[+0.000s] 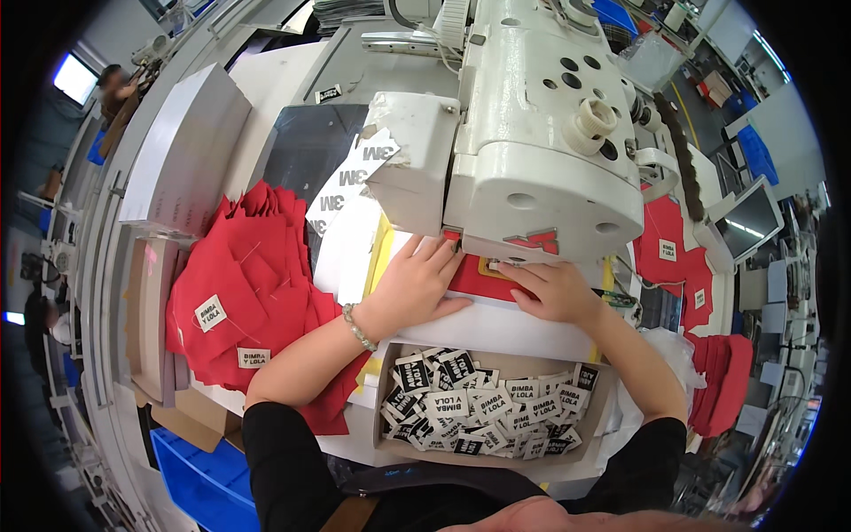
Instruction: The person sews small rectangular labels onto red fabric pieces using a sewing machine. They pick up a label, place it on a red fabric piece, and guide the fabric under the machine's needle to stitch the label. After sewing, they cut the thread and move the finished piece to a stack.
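Note:
A red fabric piece lies under the head of a white industrial sewing machine. My left hand, a bead bracelet at its wrist, lays open fingers on the fabric's left part, its fingertips close to the machine. My right hand rests open on the fabric's right part, near a small yellow-edged plate. Directly below both hands sits a cardboard box of black and white labels. To the left is a heap of red pieces, some with white labels. What lies under my fingertips is partly hidden.
A white box and cardboard trays stand left. A blue crate is at lower left. More red pieces, a plastic bag and a screen are at right. A co-worker is at far upper left.

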Demonstrator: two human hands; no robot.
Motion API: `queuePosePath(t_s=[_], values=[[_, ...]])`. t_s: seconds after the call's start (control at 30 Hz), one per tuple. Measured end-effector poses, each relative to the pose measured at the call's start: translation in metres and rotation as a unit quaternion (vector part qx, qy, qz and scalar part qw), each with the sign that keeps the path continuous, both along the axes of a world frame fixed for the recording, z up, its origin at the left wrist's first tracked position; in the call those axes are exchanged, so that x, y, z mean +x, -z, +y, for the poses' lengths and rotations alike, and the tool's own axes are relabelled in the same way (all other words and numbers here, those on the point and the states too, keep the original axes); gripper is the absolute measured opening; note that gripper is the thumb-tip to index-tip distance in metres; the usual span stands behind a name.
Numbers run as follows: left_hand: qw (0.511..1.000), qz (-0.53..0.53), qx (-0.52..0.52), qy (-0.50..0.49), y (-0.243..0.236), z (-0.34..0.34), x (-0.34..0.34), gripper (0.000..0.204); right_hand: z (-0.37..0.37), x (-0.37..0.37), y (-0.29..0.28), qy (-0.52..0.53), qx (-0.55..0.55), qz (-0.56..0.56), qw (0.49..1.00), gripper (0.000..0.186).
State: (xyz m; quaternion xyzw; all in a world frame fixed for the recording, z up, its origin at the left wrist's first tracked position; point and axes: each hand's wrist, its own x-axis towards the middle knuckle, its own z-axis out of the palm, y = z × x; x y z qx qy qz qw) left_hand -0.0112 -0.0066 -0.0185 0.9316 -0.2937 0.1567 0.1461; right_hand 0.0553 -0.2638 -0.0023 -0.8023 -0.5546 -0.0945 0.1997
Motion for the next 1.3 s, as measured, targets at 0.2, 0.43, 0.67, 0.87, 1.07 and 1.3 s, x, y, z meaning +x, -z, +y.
queuePosePath(t_s=[0.2, 0.43, 0.67, 0.87, 1.07, 1.3], values=[[1.0, 0.004, 0.003, -0.005, -0.003, -0.001, 0.0, 0.063, -0.004, -0.001, 0.008, 0.023, -0.023, 0.031, 0.999, 0.037], [1.0, 0.012, 0.001, -0.005, -0.004, -0.002, -0.001, 0.061, 0.0, 0.0, 0.007, 0.012, -0.008, 0.006, 1.0, 0.042], [0.999, 0.026, 0.02, -0.007, -0.008, -0.004, 0.0, 0.066, -0.004, -0.001, 0.017, 0.026, 0.004, 0.04, 0.999, 0.028], [0.999, 0.035, 0.04, -0.007, -0.01, -0.005, 0.002, 0.074, -0.002, -0.003, 0.007, 0.021, 0.014, -0.019, 0.999, 0.027], [0.999, 0.034, 0.039, -0.011, -0.016, -0.008, 0.002, 0.072, -0.003, -0.001, 0.014, 0.018, 0.024, -0.012, 0.999, 0.026], [0.997, 0.04, 0.052, -0.032, -0.017, -0.005, 0.011, 0.052, -0.004, 0.01, 0.01, 0.031, 0.054, -0.036, 0.997, 0.024]])
